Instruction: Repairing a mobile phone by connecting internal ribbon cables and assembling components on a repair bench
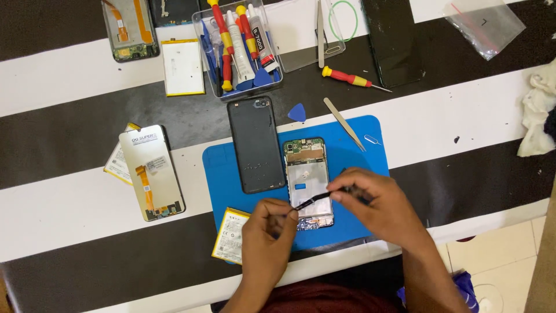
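An opened phone frame (305, 168) with its circuit board showing lies on a blue work mat (353, 156). My left hand (267, 235) and my right hand (373, 206) hover over its lower half, each pinching one end of a thin black strip (313, 200) stretched between them. The dark rear cover (255, 144) lies just left of the frame, partly on the mat. A yellow-edged battery (230, 235) sits at the mat's lower left, beside my left hand.
A clear box (240, 46) of screwdrivers and glue tubes stands at the back. Around it lie a red-yellow screwdriver (347, 77), metal tweezers (344, 123), a blue pick (297, 112), a replacement screen (152, 172), another battery (182, 67) and a white cloth (538, 116).
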